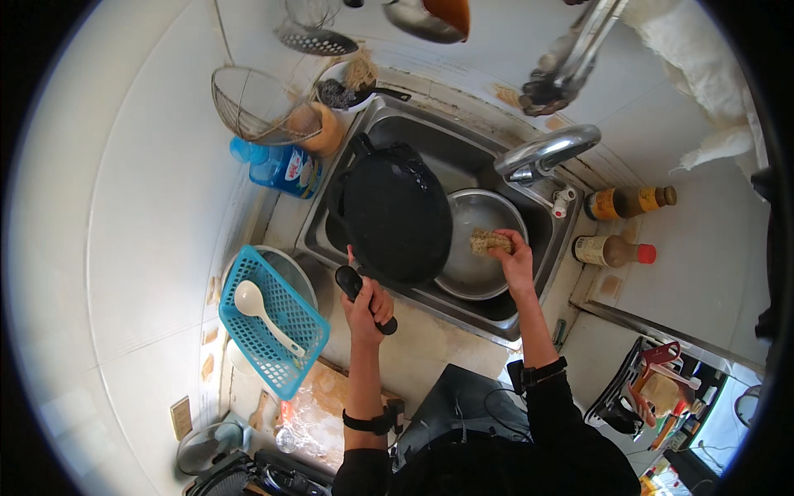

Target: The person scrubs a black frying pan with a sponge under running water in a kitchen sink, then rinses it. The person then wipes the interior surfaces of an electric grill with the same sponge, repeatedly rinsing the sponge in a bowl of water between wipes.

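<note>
My left hand (366,310) grips the black handle of a black pan (397,214), tilted over the left part of the stainless steel sink (434,127). My right hand (515,254) holds a tan scrubbing pad (490,242) above a round metal basin (468,282) that stands in the sink's right part with liquid in it. The pan's rim overlaps the left edge of the basin in this view. A chrome faucet (549,149) arches at the sink's back right.
Left of the sink are a blue plastic basket (313,338) with a white ladle (250,301), and a blue detergent bottle (285,170). Two sauce bottles (626,203) stand at right. A wire strainer (248,105), a metal ladle (412,18) and tongs (577,56) hang around the back.
</note>
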Demonstrator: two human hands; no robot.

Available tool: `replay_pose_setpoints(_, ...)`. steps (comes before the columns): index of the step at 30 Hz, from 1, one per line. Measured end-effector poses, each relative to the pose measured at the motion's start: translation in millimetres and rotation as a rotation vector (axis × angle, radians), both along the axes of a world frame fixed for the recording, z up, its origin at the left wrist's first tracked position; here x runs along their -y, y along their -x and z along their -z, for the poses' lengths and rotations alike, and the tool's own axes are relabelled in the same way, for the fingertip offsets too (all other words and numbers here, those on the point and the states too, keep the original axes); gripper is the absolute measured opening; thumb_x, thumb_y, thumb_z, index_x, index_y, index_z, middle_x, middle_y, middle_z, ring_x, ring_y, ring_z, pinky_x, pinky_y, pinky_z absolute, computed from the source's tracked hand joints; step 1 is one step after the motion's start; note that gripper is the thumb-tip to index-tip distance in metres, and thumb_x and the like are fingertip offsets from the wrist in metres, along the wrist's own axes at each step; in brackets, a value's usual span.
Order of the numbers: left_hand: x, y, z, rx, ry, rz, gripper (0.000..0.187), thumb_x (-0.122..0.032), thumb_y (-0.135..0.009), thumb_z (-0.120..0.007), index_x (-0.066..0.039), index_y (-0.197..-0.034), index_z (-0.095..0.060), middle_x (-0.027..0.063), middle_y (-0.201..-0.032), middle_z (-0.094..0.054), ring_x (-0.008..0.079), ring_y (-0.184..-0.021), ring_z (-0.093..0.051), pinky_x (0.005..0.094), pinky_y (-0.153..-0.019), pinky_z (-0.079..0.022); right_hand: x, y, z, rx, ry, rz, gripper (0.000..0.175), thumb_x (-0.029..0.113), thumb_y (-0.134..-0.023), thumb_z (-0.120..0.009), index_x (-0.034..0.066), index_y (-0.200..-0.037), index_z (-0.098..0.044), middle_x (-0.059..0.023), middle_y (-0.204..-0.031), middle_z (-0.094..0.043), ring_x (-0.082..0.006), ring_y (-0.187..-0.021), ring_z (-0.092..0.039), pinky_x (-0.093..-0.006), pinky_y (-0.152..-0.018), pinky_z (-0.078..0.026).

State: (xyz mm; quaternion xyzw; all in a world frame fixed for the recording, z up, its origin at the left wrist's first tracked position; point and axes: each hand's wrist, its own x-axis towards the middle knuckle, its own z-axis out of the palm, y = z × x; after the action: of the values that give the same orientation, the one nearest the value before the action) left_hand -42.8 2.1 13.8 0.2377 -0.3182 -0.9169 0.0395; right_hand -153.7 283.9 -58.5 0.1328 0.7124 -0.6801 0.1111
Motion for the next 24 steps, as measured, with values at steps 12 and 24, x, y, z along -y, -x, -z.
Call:
replay_pose_setpoints(12, -31.4, 15.3, -31.6, -0.056, 1.655, 0.364, 0.076, 0.009, -0.075, -0.065, -0.016, -0.146, -0.053, 0.0155, -0.113, -0.071, 0.0379, -0.072, -0.067, 0.036, -0.063, -0.054, -10.6, 9.4, 11.3, -0.31, -0.371, 0.137, 0.035, 0.002, -0.075, -0.077, 0.0037, -0.109, -0.067, -0.0172, -0.098, -0.069, -0.0333, -0.086, -0.068, -0.0363, -0.077, -0.055)
replay_pose_setpoints(24, -21.8, 15.7, -35.7, 0.066, 0.606, 0.072, 0.061, -0.004, -0.096, -0.063, -0.012, -0.152, -0.042, 0.0069, -0.081, -0.059, 0.0142, -0.054, -0.052, 0.0287, -0.05, -0.044, -37.3, 25.1, 22.4, -0.406, -0.904, -0.092, 0.023, 0.008, -0.079, -0.079, 0.0024, -0.097, -0.065, -0.0176, -0.091, -0.068, -0.0334, -0.08, -0.068, -0.0382, -0.07, -0.053)
